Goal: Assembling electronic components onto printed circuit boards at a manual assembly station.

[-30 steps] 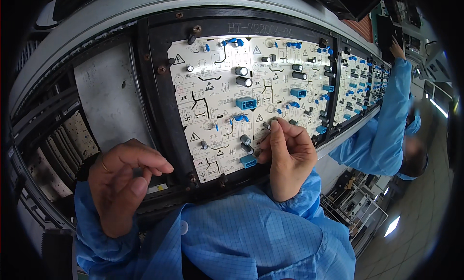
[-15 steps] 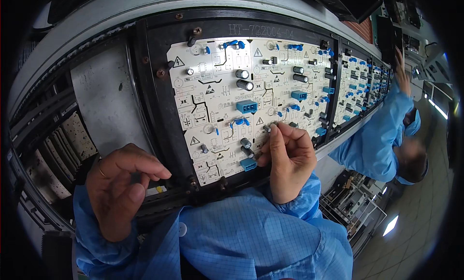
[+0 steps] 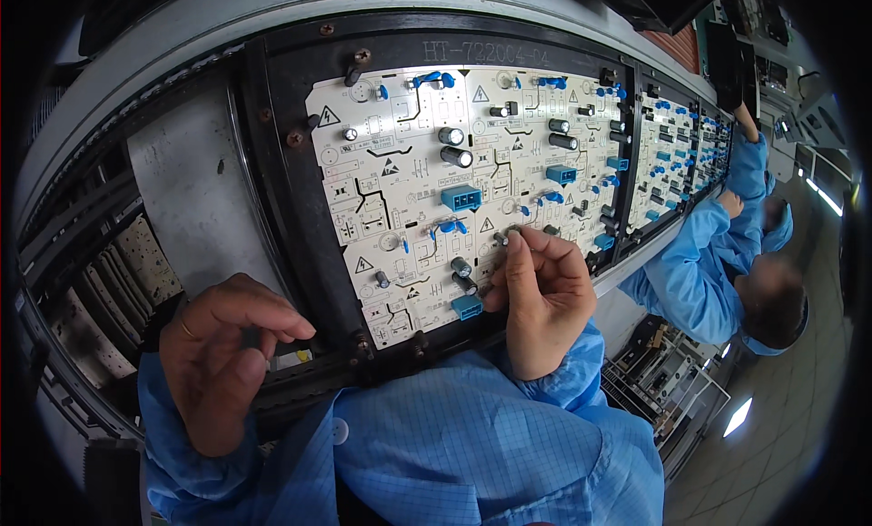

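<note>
My right hand (image 3: 545, 299) is over the lower middle of a white circuit board panel (image 3: 427, 183). Its thumb and forefinger are pinched together beside a small capacitor (image 3: 501, 239); what they grip, if anything, is hidden. Below the pinch, the other fingers curl over the panel. Off the panel's lower left corner hovers my left hand (image 3: 218, 344), its thumb apart from the bent fingers and nothing visible between them. Mounted on the panel are dark cylindrical capacitors (image 3: 457, 156), blue disc parts (image 3: 434, 80) and blue connectors (image 3: 461, 198).
A black frame (image 3: 286, 199) with screws surrounds the panel. More populated boards (image 3: 668, 153) continue along the line to the right. Left of the frame lies a grey metal plate (image 3: 186, 181), with pale boards (image 3: 127, 294) stacked beyond. Co-workers in blue (image 3: 695, 263) stand at the right.
The panel sits very slightly further left and higher in view. My hands keep nearly the same pose. At the right, a co-worker's raised hand has lowered towards the line.
</note>
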A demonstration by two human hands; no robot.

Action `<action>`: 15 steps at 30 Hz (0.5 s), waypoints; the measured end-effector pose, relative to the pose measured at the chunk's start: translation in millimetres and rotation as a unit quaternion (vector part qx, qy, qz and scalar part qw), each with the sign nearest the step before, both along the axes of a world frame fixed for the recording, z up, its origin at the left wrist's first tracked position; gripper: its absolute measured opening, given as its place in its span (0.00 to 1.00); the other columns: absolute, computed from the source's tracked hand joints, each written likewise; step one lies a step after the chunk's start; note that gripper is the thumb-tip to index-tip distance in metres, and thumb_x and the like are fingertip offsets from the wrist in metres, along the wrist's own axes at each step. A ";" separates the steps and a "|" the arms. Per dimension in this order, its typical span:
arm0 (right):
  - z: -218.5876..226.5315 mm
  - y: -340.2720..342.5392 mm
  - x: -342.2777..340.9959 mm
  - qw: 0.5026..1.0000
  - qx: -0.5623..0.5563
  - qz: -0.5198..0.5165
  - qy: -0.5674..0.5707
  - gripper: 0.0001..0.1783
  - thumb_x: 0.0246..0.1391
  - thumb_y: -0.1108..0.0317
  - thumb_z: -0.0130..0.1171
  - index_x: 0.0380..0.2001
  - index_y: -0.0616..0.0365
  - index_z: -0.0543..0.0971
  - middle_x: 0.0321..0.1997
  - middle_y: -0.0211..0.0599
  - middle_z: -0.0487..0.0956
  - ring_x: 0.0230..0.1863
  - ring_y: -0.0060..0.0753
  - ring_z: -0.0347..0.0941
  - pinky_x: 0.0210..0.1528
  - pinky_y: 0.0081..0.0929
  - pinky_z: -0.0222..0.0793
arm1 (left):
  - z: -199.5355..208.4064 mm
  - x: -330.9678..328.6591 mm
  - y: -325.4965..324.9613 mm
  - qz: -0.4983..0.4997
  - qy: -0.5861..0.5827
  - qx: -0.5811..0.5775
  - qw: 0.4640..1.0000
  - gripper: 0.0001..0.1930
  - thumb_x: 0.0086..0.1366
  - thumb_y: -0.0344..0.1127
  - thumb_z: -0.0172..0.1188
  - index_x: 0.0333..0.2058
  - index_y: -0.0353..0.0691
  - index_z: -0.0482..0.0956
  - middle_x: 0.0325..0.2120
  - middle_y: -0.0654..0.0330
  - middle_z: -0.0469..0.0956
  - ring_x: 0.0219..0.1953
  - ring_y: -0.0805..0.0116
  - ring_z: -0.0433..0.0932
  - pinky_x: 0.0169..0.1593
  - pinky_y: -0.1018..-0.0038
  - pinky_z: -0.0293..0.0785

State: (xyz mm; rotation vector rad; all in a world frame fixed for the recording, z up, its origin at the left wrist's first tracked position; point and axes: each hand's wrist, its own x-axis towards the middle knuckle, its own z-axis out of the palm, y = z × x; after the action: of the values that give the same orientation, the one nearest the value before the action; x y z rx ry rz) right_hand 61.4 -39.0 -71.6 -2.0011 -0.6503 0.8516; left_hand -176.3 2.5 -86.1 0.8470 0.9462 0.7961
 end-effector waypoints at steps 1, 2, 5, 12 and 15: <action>-0.2 0.0 -0.3 1.000 0.005 0.000 -0.006 0.07 0.56 0.75 0.56 0.37 0.67 0.73 0.18 0.34 0.75 0.13 0.18 0.66 0.15 0.12 0.60 | 0.1 0.0 0.2 0.000 0.000 0.000 1.000 0.19 0.58 0.46 0.55 0.35 0.33 0.73 0.27 0.53 0.76 0.29 0.71 0.69 0.29 0.79 0.61; -0.6 -0.4 -0.4 1.000 0.010 -0.002 -0.012 0.07 0.56 0.75 0.56 0.36 0.67 0.73 0.17 0.34 0.74 0.13 0.18 0.66 0.15 0.12 0.60 | 0.3 0.0 0.6 -0.004 -0.001 -0.001 1.000 0.19 0.58 0.46 0.55 0.35 0.33 0.73 0.27 0.53 0.76 0.29 0.71 0.69 0.29 0.79 0.61; -1.8 0.0 -0.9 1.000 0.016 -0.002 -0.019 0.06 0.56 0.75 0.56 0.36 0.66 0.73 0.17 0.34 0.74 0.13 0.18 0.66 0.15 0.12 0.60 | -0.3 -0.3 0.5 -0.006 0.000 -0.001 1.000 0.19 0.58 0.46 0.56 0.35 0.33 0.73 0.27 0.53 0.76 0.29 0.72 0.68 0.29 0.79 0.61; -3.9 -0.1 -0.4 1.000 0.016 -0.003 -0.023 0.05 0.56 0.75 0.56 0.35 0.66 0.73 0.16 0.34 0.74 0.12 0.18 0.66 0.15 0.12 0.59 | -1.1 0.3 -1.0 0.006 0.001 -0.002 1.000 0.20 0.59 0.48 0.55 0.34 0.33 0.74 0.27 0.54 0.76 0.29 0.72 0.68 0.29 0.79 0.60; -3.8 0.0 -0.3 1.000 0.012 0.000 -0.022 0.05 0.56 0.75 0.56 0.34 0.65 0.73 0.16 0.34 0.74 0.12 0.18 0.66 0.14 0.12 0.59 | -0.2 0.5 -0.3 -0.001 0.000 -0.008 1.000 0.20 0.59 0.48 0.55 0.34 0.33 0.74 0.27 0.54 0.76 0.29 0.72 0.68 0.29 0.79 0.60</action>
State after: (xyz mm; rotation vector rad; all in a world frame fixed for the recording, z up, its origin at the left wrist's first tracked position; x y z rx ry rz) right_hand 61.1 -39.0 -75.4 -2.0037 -0.6832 0.7978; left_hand -175.7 2.2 -86.3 0.8347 0.9506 0.7860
